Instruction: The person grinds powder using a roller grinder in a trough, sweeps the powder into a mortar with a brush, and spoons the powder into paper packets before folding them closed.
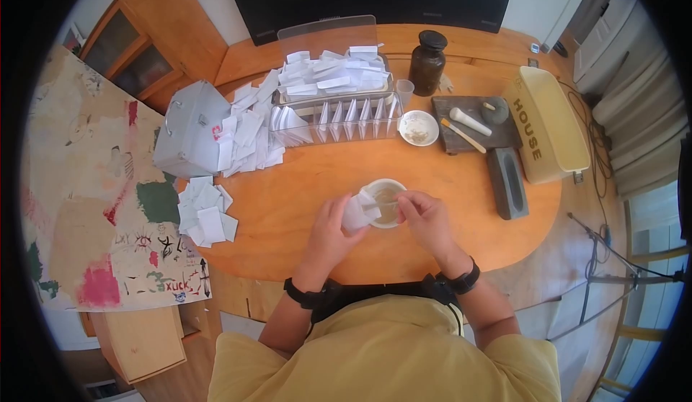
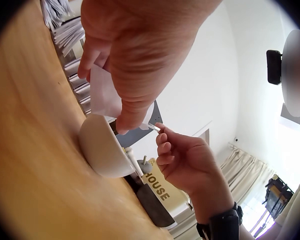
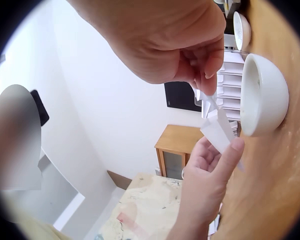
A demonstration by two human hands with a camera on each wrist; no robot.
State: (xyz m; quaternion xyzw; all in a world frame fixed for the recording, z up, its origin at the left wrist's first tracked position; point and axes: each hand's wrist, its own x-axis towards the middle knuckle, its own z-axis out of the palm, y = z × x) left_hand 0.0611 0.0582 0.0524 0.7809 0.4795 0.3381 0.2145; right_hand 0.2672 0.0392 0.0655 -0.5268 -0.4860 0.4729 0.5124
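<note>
The round-rimmed white bowl (image 1: 396, 220) stands on a warm orange-brown wooden bench (image 1: 288, 207); the folded paper packet (image 1: 356, 213) is plain white. The tall rectangular bin (image 1: 553, 124) is pale yellow (its HOUSE lettering a darker, olive brown), the lidded round jar (image 1: 428, 63) blackish brown.

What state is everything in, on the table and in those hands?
Left hand: holding packet.
Right hand: pinching thin tool.
Packet: open at one end.
Bowl: upright.
Brown jar: upright, stoppered.
Metal case: shut.
Small dish: holding some residue.
Brush: lying down.
Loose packets: heaped.
</note>
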